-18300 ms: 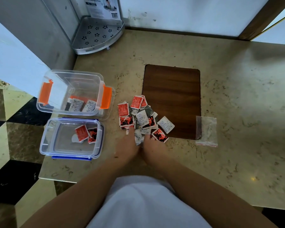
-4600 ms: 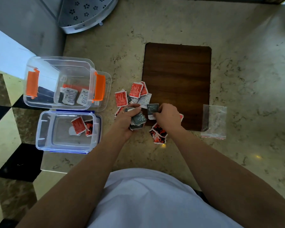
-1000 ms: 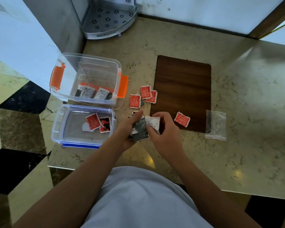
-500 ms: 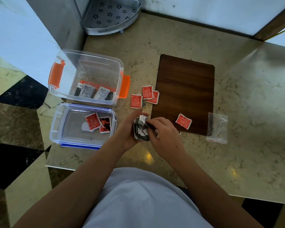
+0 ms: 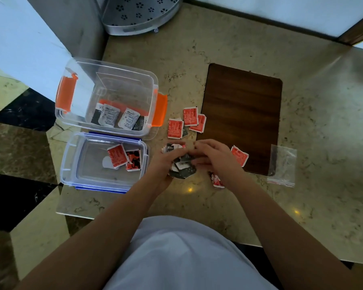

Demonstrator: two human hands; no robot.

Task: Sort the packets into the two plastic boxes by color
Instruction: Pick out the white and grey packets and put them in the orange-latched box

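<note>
Head view: left hand (image 5: 166, 162) clamps grey packets (image 5: 181, 167); orange-latched box (image 5: 113, 80) lies up-left; right hand (image 5: 214, 158) loosely curled, seemingly empty.

I logged red packets (image 5: 183, 122) on a beige marbled counter (image 5: 323, 126) and grey-white ones (image 5: 117, 117) in the clear orange-latched box (image 5: 155, 84). The board (image 5: 241, 105) was dark brown woodgrain; the other box (image 5: 71, 162) was clear, blue-trimmed.

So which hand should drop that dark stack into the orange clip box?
Probably the left hand: it already grips the stack of dark packets and is nearer the orange-clip box. The right hand is farther away.
</note>
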